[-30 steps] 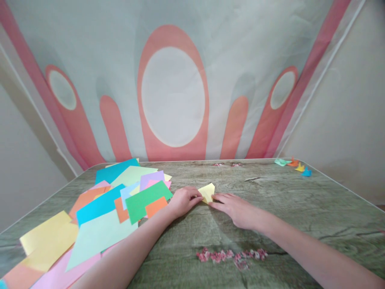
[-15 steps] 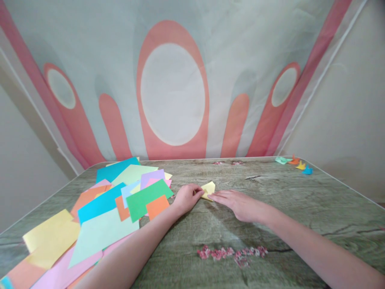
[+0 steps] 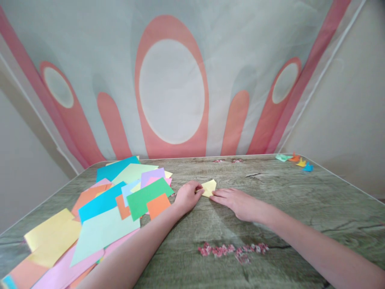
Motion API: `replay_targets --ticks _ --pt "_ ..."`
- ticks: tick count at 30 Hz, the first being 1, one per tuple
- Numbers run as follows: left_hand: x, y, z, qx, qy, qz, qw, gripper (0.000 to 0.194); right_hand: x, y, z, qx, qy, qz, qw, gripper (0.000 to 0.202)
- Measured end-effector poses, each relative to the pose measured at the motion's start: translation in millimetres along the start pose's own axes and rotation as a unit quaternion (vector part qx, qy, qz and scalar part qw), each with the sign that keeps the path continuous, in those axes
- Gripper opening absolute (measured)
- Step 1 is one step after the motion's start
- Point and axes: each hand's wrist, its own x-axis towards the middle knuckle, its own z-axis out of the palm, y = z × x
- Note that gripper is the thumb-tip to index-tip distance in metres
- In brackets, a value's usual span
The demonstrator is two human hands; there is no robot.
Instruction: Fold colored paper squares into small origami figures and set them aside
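Observation:
A small folded piece of pale yellow paper lies on the wood-patterned table, a little right of the middle. My left hand pinches its left end between thumb and fingers. From the other side, my right hand lies flat with its fingers stretched out, the fingertips touching the paper's lower right edge. The left end of the paper is hidden under my left fingers.
Many loose coloured sheets, among them a green sheet and an orange square, overlap across the table's left side. Several small folded paper figures, one of them blue, stand at the far right corner. Behind the table hangs a pink-and-grey printed backdrop.
The view has shifted slightly. Both hands stay at the yellow paper, which now looks a little flatter, with the right fingertips still at its edge.

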Motion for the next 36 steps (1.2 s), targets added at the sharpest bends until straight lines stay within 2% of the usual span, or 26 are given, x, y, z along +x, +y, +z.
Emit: replay_targets --ticks 13,17,21,25,30,33,36 --pt "9.8 -4.2 -2.6 -0.007 -0.038 -0.004 0.999 0.015 1.2 -2.4 1.4 -0.001 0.014 0.005 1.0 0.06" --pt "7.1 -0.5 -0.9 0.003 -0.026 -0.014 1.0 0.016 1.2 -1.5 2.4 -0.007 0.015 0.007 1.0 0.058" --pt "4.0 2.6 2.3 0.032 0.019 -0.021 0.999 0.016 1.5 -0.2 4.2 -0.007 0.013 0.005 1.0 0.058" --pt "0.7 9.3 -4.7 0.063 0.035 0.044 0.996 0.016 2.2 -0.9 5.3 -0.017 0.014 0.008 1.0 0.056" --pt "-17.2 24.5 -18.9 0.129 -0.014 0.113 0.985 0.028 2.5 -2.3 4.0 -0.014 0.018 0.006 1.0 0.058" --pt "-33.6 29.3 -19.3 0.187 -0.054 0.134 0.972 0.035 2.1 -2.9 2.1 -0.012 0.018 0.003 1.0 0.06" --pt "-43.9 27.6 -14.9 0.214 -0.083 0.161 0.96 0.051 1.7 -3.5 0.6 -0.009 0.015 0.004 1.0 0.063"
